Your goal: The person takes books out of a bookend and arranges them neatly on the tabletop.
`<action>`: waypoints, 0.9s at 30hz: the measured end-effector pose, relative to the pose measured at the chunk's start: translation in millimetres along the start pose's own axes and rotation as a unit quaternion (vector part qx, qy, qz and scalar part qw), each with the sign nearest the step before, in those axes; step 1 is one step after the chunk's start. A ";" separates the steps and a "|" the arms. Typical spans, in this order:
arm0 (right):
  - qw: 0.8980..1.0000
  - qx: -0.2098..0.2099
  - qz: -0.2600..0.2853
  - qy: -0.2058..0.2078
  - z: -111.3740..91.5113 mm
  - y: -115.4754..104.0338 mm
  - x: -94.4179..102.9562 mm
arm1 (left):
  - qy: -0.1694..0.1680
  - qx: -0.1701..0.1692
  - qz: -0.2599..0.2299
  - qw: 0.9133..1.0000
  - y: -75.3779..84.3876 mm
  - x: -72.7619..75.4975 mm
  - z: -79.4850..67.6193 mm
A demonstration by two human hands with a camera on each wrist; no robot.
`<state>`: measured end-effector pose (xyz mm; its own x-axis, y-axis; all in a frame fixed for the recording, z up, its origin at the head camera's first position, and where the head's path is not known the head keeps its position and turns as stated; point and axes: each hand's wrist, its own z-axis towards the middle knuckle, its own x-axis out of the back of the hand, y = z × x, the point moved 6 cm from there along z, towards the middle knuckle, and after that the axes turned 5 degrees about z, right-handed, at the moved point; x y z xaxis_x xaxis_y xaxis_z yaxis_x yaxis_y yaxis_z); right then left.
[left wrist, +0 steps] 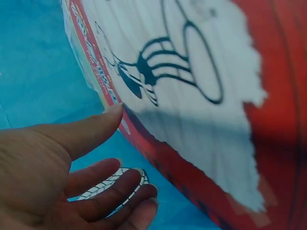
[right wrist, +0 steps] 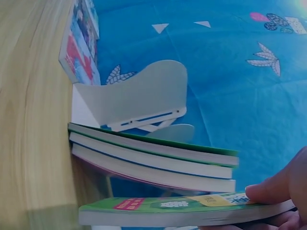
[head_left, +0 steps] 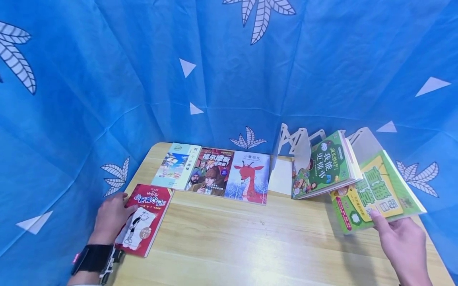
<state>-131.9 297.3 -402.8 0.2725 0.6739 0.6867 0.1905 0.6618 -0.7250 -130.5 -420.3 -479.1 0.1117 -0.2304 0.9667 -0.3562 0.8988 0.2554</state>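
Note:
In the head view my right hand [head_left: 404,242] grips a green and yellow book [head_left: 381,194] at its lower right corner, thumb on the cover. It is held up tilted at the right, beside several books standing at a slant in a white bookend [head_left: 300,149]; the front one is a dark green book [head_left: 323,165]. The right wrist view shows the held book [right wrist: 158,211] apart from the leaning stack [right wrist: 158,155]. My left hand [head_left: 112,218] is at the left edge of a red book [head_left: 146,218] lying flat. In the left wrist view the thumb reaches its edge and the loose fingers [left wrist: 112,191] sit outside it.
Three books lie in a row along the back of the wooden table [head_left: 229,246]: a pale green book [head_left: 175,167], a dark detective book [head_left: 211,172] and a lilac deer book [head_left: 247,176]. A blue patterned cloth [head_left: 229,79] hangs behind and at the sides.

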 end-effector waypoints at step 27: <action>0.999 -0.012 -0.004 0.048 -19.7 -13.3 36.7 | -0.027 -0.115 -0.059 0.991 103.9 36.0 -31.4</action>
<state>-105.8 306.7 -369.0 0.3604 0.6333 0.6849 0.2151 0.6580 -0.7216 -134.4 -323.5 -418.3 0.0883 -0.3524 0.9317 -0.1213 0.9246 0.3612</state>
